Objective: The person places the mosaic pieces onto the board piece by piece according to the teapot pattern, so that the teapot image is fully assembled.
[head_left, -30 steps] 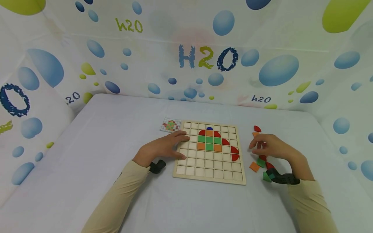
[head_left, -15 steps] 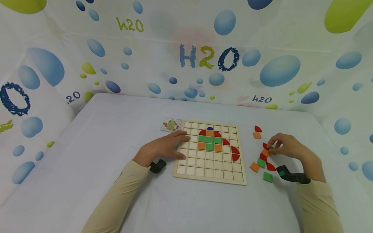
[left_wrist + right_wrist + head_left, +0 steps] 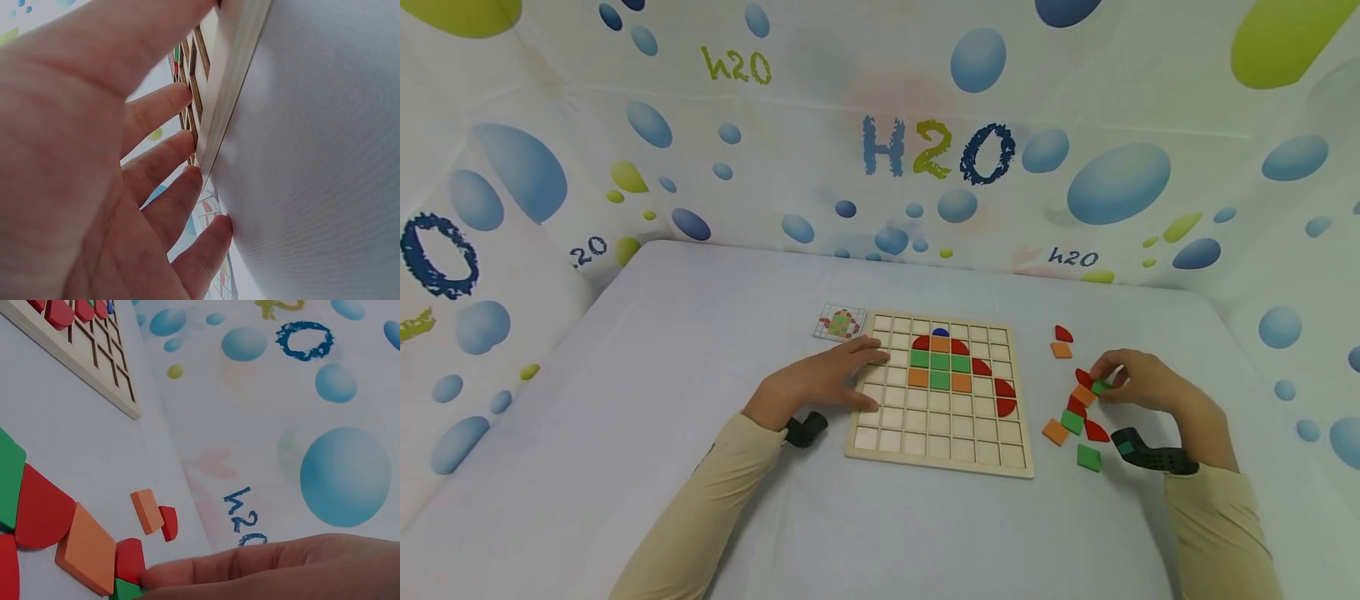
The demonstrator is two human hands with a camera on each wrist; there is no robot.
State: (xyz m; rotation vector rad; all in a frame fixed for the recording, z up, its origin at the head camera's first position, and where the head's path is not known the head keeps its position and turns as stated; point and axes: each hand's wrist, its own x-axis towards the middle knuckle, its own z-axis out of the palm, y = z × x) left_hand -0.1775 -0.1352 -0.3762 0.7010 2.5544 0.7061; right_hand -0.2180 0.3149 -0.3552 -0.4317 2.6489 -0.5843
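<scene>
Right of the wooden grid board (image 3: 938, 422), on the white tabletop (image 3: 925, 533), the green square tile (image 3: 1101, 387) is seen at the far end of a loose chain of pieces, against an orange square tile (image 3: 1083, 395) and a red quarter-round tile (image 3: 1083, 377).

Step in hand looks like a pick. Best done with the tile gripped by opposite edges and lifted straight up, so the neighbours aren't dragged or flipped. Board should be steadied with light pressure only; tiles set in its cells could be jolted otherwise. Pattern card (image 3: 839, 322), close to the little finger, is best left unnudged.

Hands: green tile appears pinched between thumb and index of the right hand (image 3: 1142, 382), gap about closed to tile size; whether it's clear of the cloth can't be told. Wrist is bent toward the board, back of hand up, other fingers mostly hidden. Left hand (image 3: 820, 377) is spread wide, nothing held, fingertips laid at the board's left edge, thumb set well apart.
</scene>
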